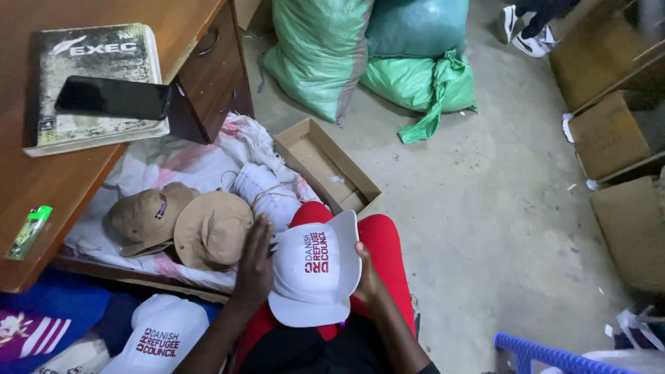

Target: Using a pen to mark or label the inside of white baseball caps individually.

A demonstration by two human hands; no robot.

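White cap w/ red print is held over the lap betw. left hand, laid flat on its side, & right hand, gripping the edge. Two tan caps are seen just beside, on white sacking.

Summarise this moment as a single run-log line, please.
left hand: flat on white cap | right hand: grips cap's edge | cap: on lap, red print up | nearby: two tan hats on white sack

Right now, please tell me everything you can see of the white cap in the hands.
The white cap looks like cloth, with red print on its front panel and a stiff brim. It lies over the person's red-clad lap, brim away from the body. The left hand rests flat on its left side; the right hand grips its right edge.
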